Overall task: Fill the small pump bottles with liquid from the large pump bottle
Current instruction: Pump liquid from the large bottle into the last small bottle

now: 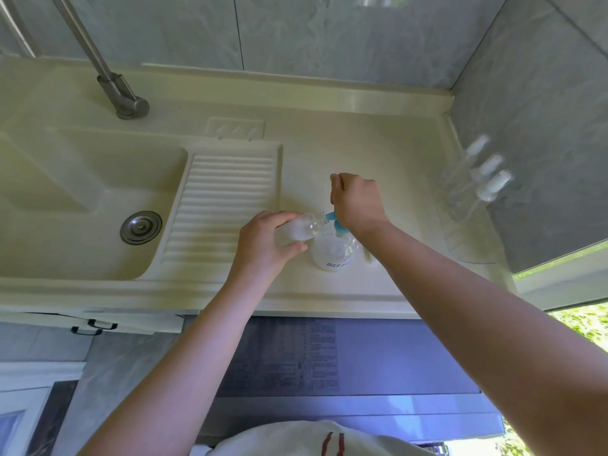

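While the left hand (pixel 263 245) grips a small clear bottle (pixel 297 229) tilted to the blue nozzle (pixel 335 222), right hand (pixel 357 200) fingers curled atop the large pump bottle (pixel 334 253), 3 small bottles (pixel 473 179) by the wall.

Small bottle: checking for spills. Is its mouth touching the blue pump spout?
Touching: the head view shows the small bottle, gripped by the left hand, with its mouth against the blue pump spout.

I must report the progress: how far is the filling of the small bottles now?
Done: nothing can be confirmed; the small bottles by the right wall are too blurred to judge. In hand: the left hand holds one small bottle tilted at the blue pump of the large bottle, under the right hand. Left: probably those by the wall.
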Demonstrator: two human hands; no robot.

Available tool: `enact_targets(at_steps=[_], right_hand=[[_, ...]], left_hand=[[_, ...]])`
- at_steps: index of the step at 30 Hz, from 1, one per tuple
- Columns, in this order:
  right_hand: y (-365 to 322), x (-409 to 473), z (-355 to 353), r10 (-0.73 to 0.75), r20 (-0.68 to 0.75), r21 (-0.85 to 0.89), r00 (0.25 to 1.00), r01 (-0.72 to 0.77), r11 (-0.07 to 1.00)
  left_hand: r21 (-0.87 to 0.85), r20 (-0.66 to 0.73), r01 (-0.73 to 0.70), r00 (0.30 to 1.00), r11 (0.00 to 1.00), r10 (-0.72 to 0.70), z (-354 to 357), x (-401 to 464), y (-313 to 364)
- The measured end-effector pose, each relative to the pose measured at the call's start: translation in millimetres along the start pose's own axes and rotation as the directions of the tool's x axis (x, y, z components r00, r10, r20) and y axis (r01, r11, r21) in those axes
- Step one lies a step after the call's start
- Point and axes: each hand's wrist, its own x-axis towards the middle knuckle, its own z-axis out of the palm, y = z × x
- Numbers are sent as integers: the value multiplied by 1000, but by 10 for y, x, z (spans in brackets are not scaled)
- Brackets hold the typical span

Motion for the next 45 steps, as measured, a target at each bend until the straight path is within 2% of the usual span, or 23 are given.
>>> enact_targets(at_steps=[6, 9, 13, 19, 22, 26, 30, 32, 37, 45], right_hand=[[0, 7, -76, -1, -37, 38, 999, 3, 999], [-5, 3, -44, -52, -3, -34, 999, 52, 998], [23, -7, 39, -91, -44, -132, 995, 85, 988], [15, 55, -36, 4, -4, 1, 1000, -4, 1000], [-12, 30, -42, 11, 70, -35, 997, -9, 999], [5, -12, -52, 25, 88, -102, 996, -16, 995], [5, 28, -85, 72, 42, 31, 997, -73, 997], [-14, 31, -90, 88, 76, 77, 993, -93, 993], [38, 20, -42, 72, -2, 62, 997, -71, 996], [32, 15, -8, 50, 16, 1, 999, -50, 999]], left_hand=[[5, 2, -5, 1000, 1000, 5, 10, 1, 31], [5, -1, -8, 1000, 1000, 8, 0, 2, 29], [0, 3, -3, 1000, 1000, 3, 0, -5, 29], [-4, 2, -11, 1000, 1000, 11, -1, 13, 44], [-10, -1, -9, 1000, 1000, 9, 3, 11, 53], [-15, 5, -6, 1000, 1000, 6, 13, 9, 30], [-16, 1, -3, 1000, 1000, 3, 18, 17, 21], [-15, 3, 1, 1000, 1000, -1, 16, 10, 16], [-13, 4, 6, 1000, 1000, -6, 1, -17, 13], [11, -3, 8, 1000, 1000, -8, -16, -25, 6]])
